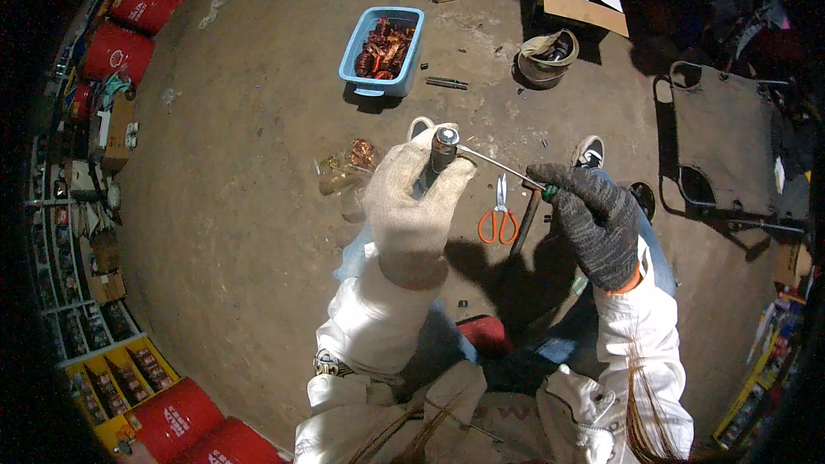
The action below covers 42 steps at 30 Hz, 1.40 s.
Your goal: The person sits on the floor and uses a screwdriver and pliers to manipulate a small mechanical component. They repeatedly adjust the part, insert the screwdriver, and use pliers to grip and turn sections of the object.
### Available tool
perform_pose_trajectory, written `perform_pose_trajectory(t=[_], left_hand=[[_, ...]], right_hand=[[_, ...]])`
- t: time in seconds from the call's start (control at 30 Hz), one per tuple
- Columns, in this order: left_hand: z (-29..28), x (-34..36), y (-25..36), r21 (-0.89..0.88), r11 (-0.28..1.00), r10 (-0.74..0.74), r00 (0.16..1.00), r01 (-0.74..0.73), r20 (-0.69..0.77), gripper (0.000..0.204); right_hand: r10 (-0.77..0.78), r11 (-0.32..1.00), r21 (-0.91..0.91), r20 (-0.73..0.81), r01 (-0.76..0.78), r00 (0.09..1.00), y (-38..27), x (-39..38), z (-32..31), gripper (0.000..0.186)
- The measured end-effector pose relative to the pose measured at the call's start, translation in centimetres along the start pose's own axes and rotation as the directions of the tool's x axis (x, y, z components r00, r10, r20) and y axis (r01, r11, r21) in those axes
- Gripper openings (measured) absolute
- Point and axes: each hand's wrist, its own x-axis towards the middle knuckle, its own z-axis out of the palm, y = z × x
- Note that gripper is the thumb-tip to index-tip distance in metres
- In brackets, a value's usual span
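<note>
My left hand (412, 185), in a cream knit glove, grips a small dark cylinder (444, 151) with a silvery top. My right hand (593, 215), in a dark grey glove, holds a screwdriver (495, 165) by its green handle; the long shaft's tip is at the cylinder's side. On the floor between my legs lie orange-handled scissors (503, 215) and, partly under the screwdriver, a hammer (526, 223). Left of my left hand is a small pile of copper-coloured scrap (361, 153) with clear plastic, partly hidden.
A blue bin (361, 86) of copper-coloured pieces, short rods (446, 82), a bucket (541, 73) and boxes (571, 9) lie ahead. A folding seat (722, 137) stands right. Shelving (73, 309) and red drums (118, 55) line the left.
</note>
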Motion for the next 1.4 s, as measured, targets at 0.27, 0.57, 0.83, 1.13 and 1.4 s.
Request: perform_pose_trajectory(t=[0.27, 0.57, 0.83, 1.13, 1.4], left_hand=[[0.1, 0.0, -1.0, 0.141, 0.972, 0.190, 0.982, -0.186, -0.010, 0.031], [0.2, 0.5, -0.9, 0.134, 0.975, 0.182, 0.983, -0.178, -0.016, 0.022], [-0.1, 0.2, 0.8, 0.176, 0.982, -0.057, 0.997, 0.065, -0.046, 0.020], [-0.1, 0.5, -1.1, 0.147, 0.986, -0.073, 0.994, 0.083, -0.076, 0.018], [0.1, 0.8, -2.2, 0.214, 0.976, 0.064, 0.993, -0.040, -0.104, 0.012]], right_hand=[[0.287, 0.934, 0.200, 0.076, -0.297, 0.955, 0.0, 0.1, -0.2, 0.028], [0.216, 0.952, 0.222, -0.005, -0.210, 0.976, 0.8, 0.0, 1.3, 0.026], [0.030, 0.998, 0.061, -0.115, -0.023, 0.993, 1.8, -0.4, 3.5, 0.027], [-0.081, 0.996, -0.035, -0.152, 0.077, 0.985, 3.3, -0.2, 5.2, 0.022], [-0.027, 0.978, 0.199, -0.183, 0.064, 0.983, 3.3, -0.4, 6.0, 0.025]])
